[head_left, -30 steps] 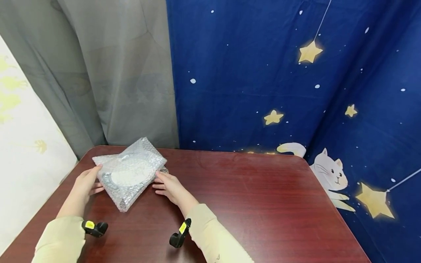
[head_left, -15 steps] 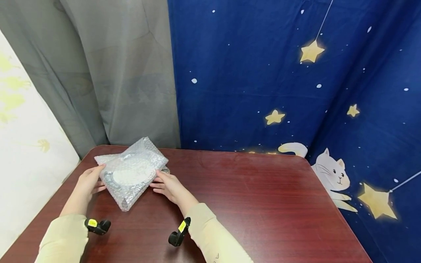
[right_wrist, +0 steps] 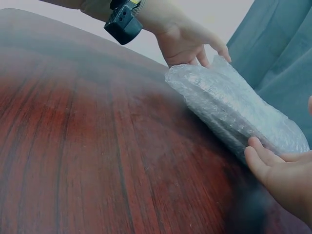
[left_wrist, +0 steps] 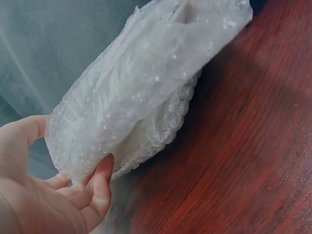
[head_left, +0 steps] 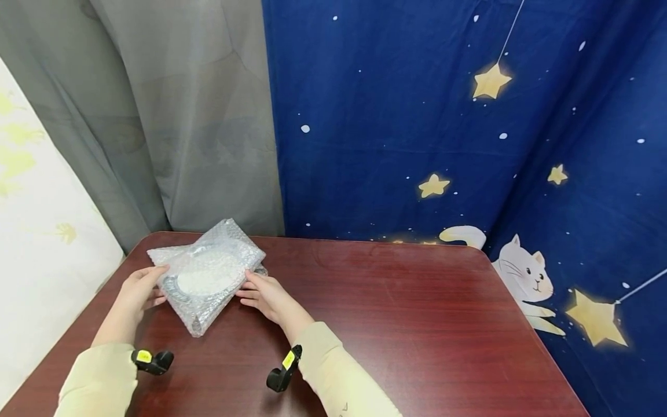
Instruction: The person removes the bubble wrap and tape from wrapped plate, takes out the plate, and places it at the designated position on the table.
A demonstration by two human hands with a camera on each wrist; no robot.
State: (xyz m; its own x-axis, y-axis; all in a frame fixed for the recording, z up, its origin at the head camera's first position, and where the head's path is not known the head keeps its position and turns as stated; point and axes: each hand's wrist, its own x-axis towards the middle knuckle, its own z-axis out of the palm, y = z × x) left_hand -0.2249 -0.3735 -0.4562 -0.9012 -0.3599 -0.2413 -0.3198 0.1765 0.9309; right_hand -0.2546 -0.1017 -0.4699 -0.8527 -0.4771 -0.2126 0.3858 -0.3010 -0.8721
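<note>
A flat package in clear bubble wrap [head_left: 208,272] sits near the table's far left corner, a round white shape showing through the plastic. My left hand [head_left: 139,288] grips its left edge, thumb on top and fingers below. In the left wrist view the left hand [left_wrist: 58,190] has its fingertips curled against the underside of the bubble wrap [left_wrist: 122,92]. My right hand [head_left: 268,295] holds the opposite edge. Seen from the right wrist, the right hand [right_wrist: 285,178] has fingertips at the package's lower side, and the package [right_wrist: 234,107] stands tilted off the table.
The dark red wooden table [head_left: 417,324] stretches to the right. Behind it hang a grey curtain [head_left: 208,116] and a blue curtain [head_left: 375,116] with stars and a cat. A white wall [head_left: 47,243] borders the left side. Black wrist cameras [head_left: 152,362] sit on both sleeves.
The left thumb has slid slightly further in over the package's edge. Otherwise the hands and package stay nearly in place, with only small shifts of the whole view.
</note>
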